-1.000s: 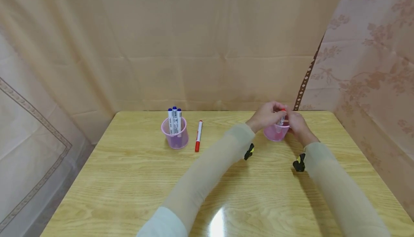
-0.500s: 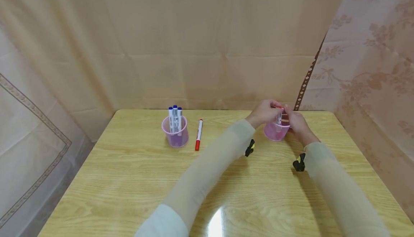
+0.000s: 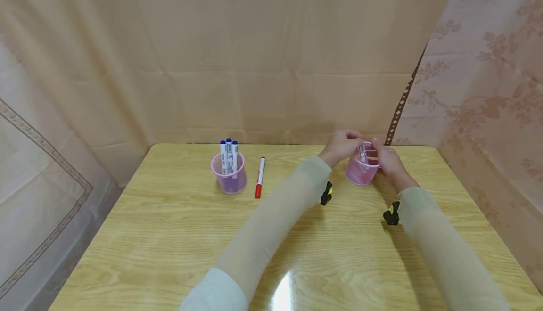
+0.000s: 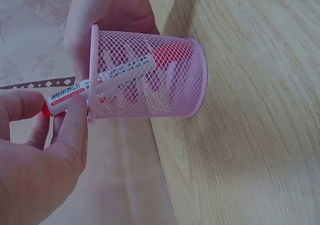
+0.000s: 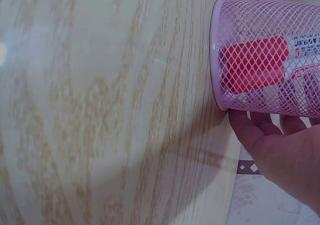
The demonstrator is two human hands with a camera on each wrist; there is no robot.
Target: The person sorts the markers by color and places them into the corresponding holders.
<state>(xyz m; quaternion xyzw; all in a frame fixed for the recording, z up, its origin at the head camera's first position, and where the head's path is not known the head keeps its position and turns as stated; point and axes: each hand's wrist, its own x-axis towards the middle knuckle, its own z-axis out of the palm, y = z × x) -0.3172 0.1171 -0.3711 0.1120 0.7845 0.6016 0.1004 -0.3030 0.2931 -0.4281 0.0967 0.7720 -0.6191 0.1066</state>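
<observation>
My left hand (image 3: 341, 148) is at the mouth of a pink mesh pen cup (image 3: 357, 175) at the table's right rear. Its fingers pinch the upper end of a red-and-white marker (image 4: 68, 100), which leans in the cup with its red cap down. My right hand (image 3: 391, 164) holds the cup's far right side, fingers curled against the mesh (image 4: 187, 92). In the right wrist view, red caps (image 5: 255, 65) and white barrels show through the mesh near the cup's base. The cup stands upright on the table.
A second pink pen cup (image 3: 233, 186) stands to the left, holding three blue-capped white markers (image 3: 229, 160). Beside it another red-capped marker (image 3: 260, 177) lies on the wood-grain table (image 3: 169, 235). A beige curtain (image 3: 271, 66) hangs behind the rear edge.
The left hand has shifted slightly left and lowered the marker deeper into the right cup, where it now leans left. The right hand has stayed on the cup.
</observation>
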